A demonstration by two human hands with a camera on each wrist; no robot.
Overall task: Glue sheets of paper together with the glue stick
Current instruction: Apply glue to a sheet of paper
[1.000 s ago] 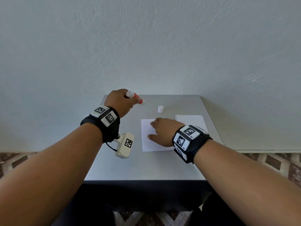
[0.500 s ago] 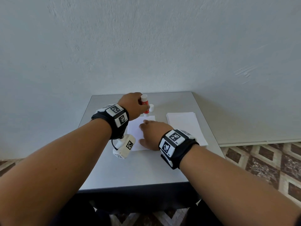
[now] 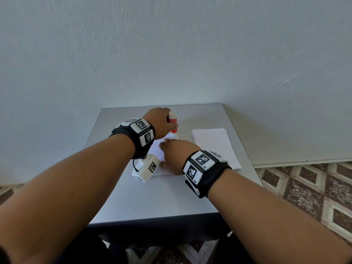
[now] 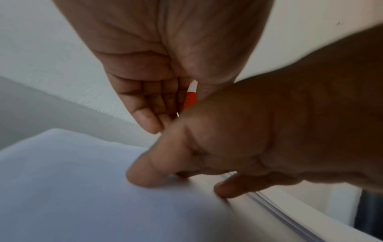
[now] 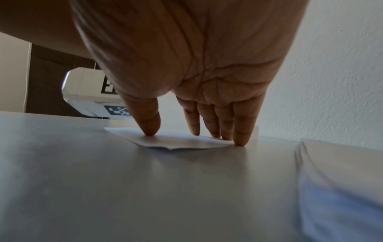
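I saw my left hand (image 3: 159,121) wrapped around the glue stick (image 3: 173,121), holding it upright with its low end at the far edge of the sheet of paper (image 3: 157,149). My right hand (image 3: 176,156) lay flat at about 5 o'clock from it, its straight fingers (image 5: 240,129) pressing that sheet onto the grey worktop (image 3: 152,199). A stack of paper (image 3: 215,145) sat at 3 o'clock from my right hand, close but apart.

I see glue stick (image 3: 173,121): red-white, upright, tip down at the sheet's far edge | single sheet (image 3: 159,149): white, flat on bench | paper stack (image 3: 215,145): white, to its right, apart
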